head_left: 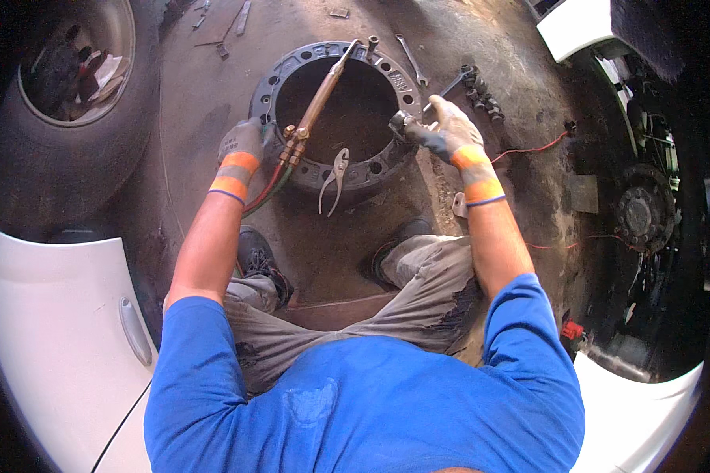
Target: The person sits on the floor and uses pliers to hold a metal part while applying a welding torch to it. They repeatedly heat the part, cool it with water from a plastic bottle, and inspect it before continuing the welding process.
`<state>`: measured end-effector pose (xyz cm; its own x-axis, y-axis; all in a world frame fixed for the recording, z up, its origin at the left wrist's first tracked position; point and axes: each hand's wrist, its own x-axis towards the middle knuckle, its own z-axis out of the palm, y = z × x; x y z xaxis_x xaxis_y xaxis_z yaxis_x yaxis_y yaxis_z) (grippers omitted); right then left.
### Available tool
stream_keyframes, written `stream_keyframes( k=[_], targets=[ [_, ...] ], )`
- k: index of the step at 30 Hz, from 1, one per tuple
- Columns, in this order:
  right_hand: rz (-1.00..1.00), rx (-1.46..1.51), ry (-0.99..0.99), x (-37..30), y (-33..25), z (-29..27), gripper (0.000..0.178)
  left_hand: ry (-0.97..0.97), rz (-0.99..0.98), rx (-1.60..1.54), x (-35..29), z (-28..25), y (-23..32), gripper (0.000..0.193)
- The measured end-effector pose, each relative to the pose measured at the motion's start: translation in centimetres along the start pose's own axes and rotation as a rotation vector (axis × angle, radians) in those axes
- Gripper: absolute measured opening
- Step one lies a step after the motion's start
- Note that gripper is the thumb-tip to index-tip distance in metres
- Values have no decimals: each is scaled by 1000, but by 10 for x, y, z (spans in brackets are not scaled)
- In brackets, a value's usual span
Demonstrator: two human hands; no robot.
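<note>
A heavy grey metal ring with bolt holes, like a brake drum [361, 175], lies on the ground before my feet. My left hand [243, 142], gloved, is closed at its left rim by a bolt hole; what the fingertips hold is hidden. Over the right rim, my right hand [454, 132], also gloved, grips a short dark bolt [401, 121] between thumb and fingers, its head pointing left. A brass cutting torch [320, 102] lies across the ring beside my left hand. Slip-joint pliers [338, 173] rest on the near rim. Another bolt [372, 44] stands on the far rim.
Several dark bolts [483, 98] lie to the right, near a metal tool [451, 81] and a wrench [410, 59]. Red and green hoses [270, 186] run from the torch toward my left foot. A large tyre [71, 158] stands left. White vehicle panels [55, 315] flank me.
</note>
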<state>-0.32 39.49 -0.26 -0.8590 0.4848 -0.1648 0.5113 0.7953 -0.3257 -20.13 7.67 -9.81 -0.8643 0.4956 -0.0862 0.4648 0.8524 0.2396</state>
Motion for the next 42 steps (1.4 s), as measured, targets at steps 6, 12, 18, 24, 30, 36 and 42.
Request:
stream_keyframes(
  k=[6, 12, 18, 24, 30, 36, 42],
  targets=[
    [0, -552, -346, 35, 4, 12, 74, 119, 139, -371, -72, 5, 63, 29],
    [129, -732, -550, 58, 14, 40, 51, -231, 29, -37, -124, 40, 118, 69],
    [138, -439, -364, 46, 34, 39, 39, -241, -23, -88, -109, 71, 113, 61],
    [109, 334, -243, 26, 60, -11, 52, -295, -112, -197, -91, 44, 115, 35],
    [35, 1064, -338, -61, 16, -35, 52, -66, 47, -787, -88, -29, 96, 38],
    [39, 1167, -433, -102, -13, -6, 37, -244, -7, -1039, -147, -111, 85, 29],
    [27, 1042, -465, -114, -60, -11, 43, -231, 4, -1137, -160, -73, 85, 30]
  ],
)
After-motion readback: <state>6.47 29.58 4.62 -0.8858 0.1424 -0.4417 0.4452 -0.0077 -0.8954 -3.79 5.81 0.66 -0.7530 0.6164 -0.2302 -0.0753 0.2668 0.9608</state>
